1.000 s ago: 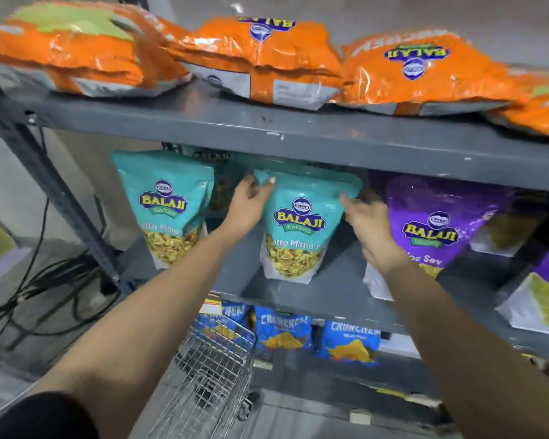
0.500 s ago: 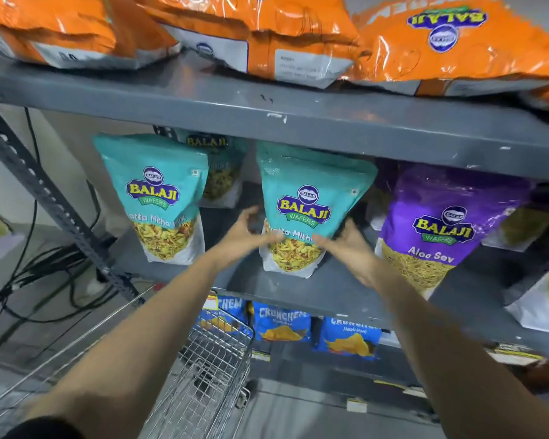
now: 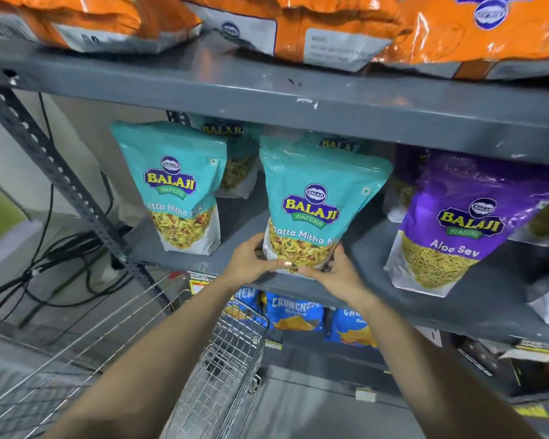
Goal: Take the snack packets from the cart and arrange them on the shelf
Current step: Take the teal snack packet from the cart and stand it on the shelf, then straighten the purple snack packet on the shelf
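A teal Balaji Khatta Mitha Mix packet [image 3: 317, 198] stands upright on the grey middle shelf [image 3: 371, 289]. My left hand [image 3: 251, 259] and my right hand [image 3: 336, 274] both grip its bottom edge from either side, thumbs meeting at the front. A second teal packet [image 3: 178, 188] stands to its left, with more teal packets behind both. A purple Aloo Sev packet [image 3: 457, 223] stands to the right. The wire cart [image 3: 216, 375] is below my arms at the shelf's foot; its contents are hidden.
Orange packets [image 3: 314, 30] lie flat on the top shelf. Blue Crunchex packets [image 3: 292, 312] stand on the lower shelf. A perforated grey upright [image 3: 61, 172] runs down the left side, with black cables [image 3: 45, 258] on the floor beside it.
Both hands slid from the upper sides of the middle teal packet down to its base. The view moved closer and lower.
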A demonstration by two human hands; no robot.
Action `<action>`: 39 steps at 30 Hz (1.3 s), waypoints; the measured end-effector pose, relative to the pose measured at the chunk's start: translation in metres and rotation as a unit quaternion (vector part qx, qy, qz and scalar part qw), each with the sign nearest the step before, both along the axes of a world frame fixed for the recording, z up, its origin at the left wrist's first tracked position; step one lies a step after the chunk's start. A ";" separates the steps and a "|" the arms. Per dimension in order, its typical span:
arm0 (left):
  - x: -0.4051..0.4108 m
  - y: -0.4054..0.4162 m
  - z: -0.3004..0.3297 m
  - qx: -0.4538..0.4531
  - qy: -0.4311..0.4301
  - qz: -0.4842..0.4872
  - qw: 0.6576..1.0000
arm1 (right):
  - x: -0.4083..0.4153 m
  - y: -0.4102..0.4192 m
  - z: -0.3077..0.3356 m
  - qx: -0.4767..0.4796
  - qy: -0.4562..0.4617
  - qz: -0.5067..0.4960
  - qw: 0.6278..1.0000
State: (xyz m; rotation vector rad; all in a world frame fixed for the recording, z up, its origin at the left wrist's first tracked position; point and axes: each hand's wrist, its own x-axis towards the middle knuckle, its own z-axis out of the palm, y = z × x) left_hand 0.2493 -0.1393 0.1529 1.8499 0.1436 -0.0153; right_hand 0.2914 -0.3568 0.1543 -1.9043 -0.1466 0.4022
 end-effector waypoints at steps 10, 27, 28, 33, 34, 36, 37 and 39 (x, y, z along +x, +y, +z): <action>-0.021 -0.016 0.005 -0.005 -0.035 0.094 0.995 | -0.013 -0.011 -0.004 0.090 0.002 -0.034 0.995; 0.023 -0.233 0.000 0.035 -0.023 -0.031 0.999 | -0.027 -0.238 0.001 -0.075 -0.166 -0.354 0.917; 0.031 -0.242 0.001 0.010 -0.003 -0.052 0.999 | -0.016 -0.247 0.001 -0.067 -0.142 -0.321 0.934; 0.052 -0.261 -0.008 -0.052 0.018 -0.045 0.997 | 0.021 -0.256 0.001 -0.060 -0.073 -0.118 0.989; 0.050 -0.263 -0.009 -0.042 0.015 -0.029 0.999 | 0.023 -0.257 -0.001 -0.062 -0.073 -0.111 0.989; 0.044 -0.267 -0.011 -0.022 0.008 -0.010 1.000 | 0.022 -0.261 -0.003 -0.050 -0.071 -0.117 0.989; 0.041 -0.269 -0.011 -0.012 0.003 -0.005 1.000 | 0.019 -0.264 -0.003 -0.042 -0.074 -0.117 0.989; 0.035 -0.274 -0.008 0.006 -0.002 0.001 1.000 | 0.013 -0.270 -0.004 -0.041 -0.079 -0.117 0.989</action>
